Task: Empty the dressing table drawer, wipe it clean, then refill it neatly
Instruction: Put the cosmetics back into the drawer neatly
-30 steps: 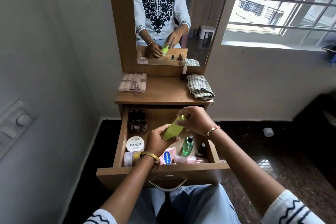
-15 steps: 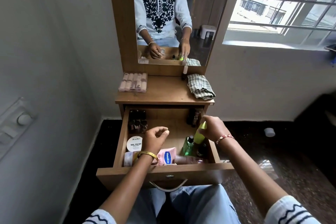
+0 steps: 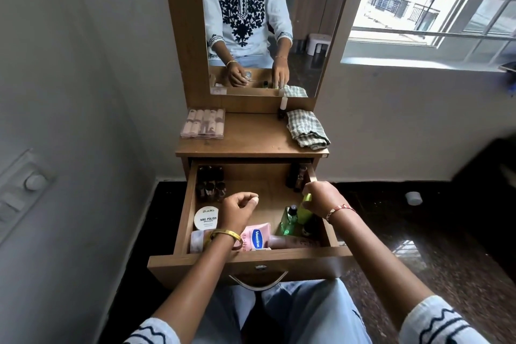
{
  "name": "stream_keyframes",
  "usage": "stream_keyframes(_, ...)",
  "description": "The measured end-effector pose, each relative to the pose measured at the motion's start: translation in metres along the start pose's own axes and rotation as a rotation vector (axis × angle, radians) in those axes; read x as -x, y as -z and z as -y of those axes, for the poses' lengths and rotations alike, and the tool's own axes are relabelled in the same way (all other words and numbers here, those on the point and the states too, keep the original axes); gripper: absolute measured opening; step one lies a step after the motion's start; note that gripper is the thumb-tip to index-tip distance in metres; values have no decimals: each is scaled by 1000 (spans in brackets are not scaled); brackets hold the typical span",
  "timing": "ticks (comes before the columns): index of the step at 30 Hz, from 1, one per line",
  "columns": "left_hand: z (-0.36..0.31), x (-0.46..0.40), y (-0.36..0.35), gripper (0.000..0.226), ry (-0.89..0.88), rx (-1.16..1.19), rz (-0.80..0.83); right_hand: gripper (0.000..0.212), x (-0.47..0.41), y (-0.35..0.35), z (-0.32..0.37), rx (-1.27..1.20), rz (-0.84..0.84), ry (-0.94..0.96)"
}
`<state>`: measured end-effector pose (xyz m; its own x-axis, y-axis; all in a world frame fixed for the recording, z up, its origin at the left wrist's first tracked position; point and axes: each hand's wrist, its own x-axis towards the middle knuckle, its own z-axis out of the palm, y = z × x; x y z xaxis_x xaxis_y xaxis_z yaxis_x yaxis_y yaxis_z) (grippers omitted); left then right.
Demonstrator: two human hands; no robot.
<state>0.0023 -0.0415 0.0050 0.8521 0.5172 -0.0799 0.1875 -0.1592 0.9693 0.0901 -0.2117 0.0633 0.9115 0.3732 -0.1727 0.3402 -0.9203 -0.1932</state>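
Wooden drawer [image 3: 251, 255] pulled open, partly filled. Right hand [image 3: 321, 197] curled round a lime bottle [image 3: 304, 208], upright by the right wall, just beside a green bottle [image 3: 288, 220]. Left hand [image 3: 238, 211] over the drawer's middle, fingers curled, holding nothing visible. White nail polish tub [image 3: 206, 218] at front left; pink Vaseline tube [image 3: 258, 237] along the front. Dark small bottles [image 3: 210, 186] in the back left corner. Up on the tabletop: checked cloth [image 3: 307, 128] right, pink case [image 3: 202, 123] left.
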Motion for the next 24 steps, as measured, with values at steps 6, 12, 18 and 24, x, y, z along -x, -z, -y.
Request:
stream_keyframes(6, -2, 2, 1, 10, 5, 17, 4, 30, 0, 3, 13, -18, -101, 93)
stream_keyframes(12, -10, 6, 2, 13, -17, 63, -29, 27, -4, 9, 45, -112, -124, 203)
stream_keyframes(18, -22, -7, 26, 16, -34, 83, -110, 22, -22, 24, 87, -161, -119, 266)
stream_keyframes(24, -48, -58, 74, 18, -57, 112, -244, 15, -60, 42, 125, -382, -128, 200)
